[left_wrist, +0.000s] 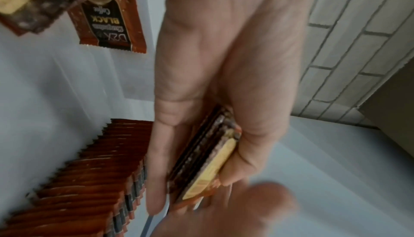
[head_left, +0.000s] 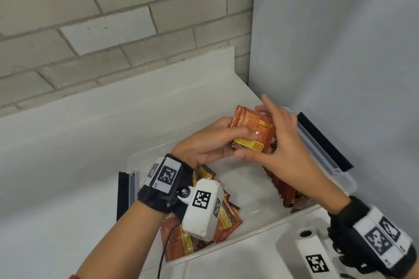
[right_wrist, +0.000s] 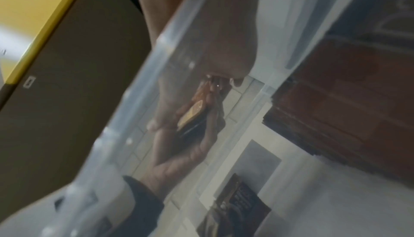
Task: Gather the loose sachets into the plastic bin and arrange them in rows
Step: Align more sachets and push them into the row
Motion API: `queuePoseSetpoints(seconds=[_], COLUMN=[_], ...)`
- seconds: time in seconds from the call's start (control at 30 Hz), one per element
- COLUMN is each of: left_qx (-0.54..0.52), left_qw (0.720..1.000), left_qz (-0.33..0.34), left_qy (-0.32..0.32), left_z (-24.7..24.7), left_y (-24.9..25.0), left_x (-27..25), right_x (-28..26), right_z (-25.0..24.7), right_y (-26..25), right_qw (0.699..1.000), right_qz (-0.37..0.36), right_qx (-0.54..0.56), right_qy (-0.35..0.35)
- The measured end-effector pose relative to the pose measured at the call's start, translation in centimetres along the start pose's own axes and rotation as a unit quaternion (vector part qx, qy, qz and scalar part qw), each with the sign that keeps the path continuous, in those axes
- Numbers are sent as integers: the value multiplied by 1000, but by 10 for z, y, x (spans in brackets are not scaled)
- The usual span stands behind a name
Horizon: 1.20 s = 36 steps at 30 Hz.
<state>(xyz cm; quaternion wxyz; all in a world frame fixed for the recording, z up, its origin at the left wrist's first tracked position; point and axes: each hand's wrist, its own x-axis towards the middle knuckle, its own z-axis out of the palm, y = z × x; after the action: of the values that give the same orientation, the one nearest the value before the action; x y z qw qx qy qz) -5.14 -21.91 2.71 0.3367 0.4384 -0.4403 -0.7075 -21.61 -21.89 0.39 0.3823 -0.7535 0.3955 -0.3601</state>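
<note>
A small stack of sachets [head_left: 251, 130] is held above the far end of the clear plastic bin [head_left: 344, 184], back faces toward the head camera. The left hand [head_left: 209, 145] grips the stack, thumb across the printed face and fingers behind it. The right hand [head_left: 280, 142] touches the stack's right edge with spread, nearly straight fingers. Inside the bin, a row of sachets [left_wrist: 89, 173] stands on edge along the right wall; a loose pile of sachets [head_left: 217, 222] lies at the near left end. The bin rests on a white counter [head_left: 68, 165] against a brick wall [head_left: 102, 18].
</note>
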Motion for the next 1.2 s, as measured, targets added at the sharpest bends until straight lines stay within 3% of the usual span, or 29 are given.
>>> queuePoseSetpoints(seconds=[0.13, 0.27, 0.5, 0.7, 0.93, 1.03, 1.2], left_qx=[-36, -9, -26, -76, -164, -204, -181], left_qw=[999, 999, 998, 993, 982, 970, 963], left_qz=[31, 29, 10, -12, 53, 95, 135], left_qy=[20, 25, 60, 94, 79, 88, 147], left_z=[-1, 0, 2, -2, -6, -10, -12], left_y=[2, 2, 4, 5, 5, 6, 6], left_x=[0, 1, 2, 6, 4, 4, 6], right_x=[2, 5, 4, 3, 4, 4, 0], right_z=[-7, -11, -13, -17, -15, -13, -12], right_y=[0, 5, 11, 3, 2, 5, -1], right_qw=[989, 983, 980, 971, 978, 982, 984], right_qz=[46, 64, 47, -38, -77, -61, -19], right_qx=[110, 130, 131, 130, 119, 134, 160], right_qy=[85, 115, 140, 198, 155, 117, 75])
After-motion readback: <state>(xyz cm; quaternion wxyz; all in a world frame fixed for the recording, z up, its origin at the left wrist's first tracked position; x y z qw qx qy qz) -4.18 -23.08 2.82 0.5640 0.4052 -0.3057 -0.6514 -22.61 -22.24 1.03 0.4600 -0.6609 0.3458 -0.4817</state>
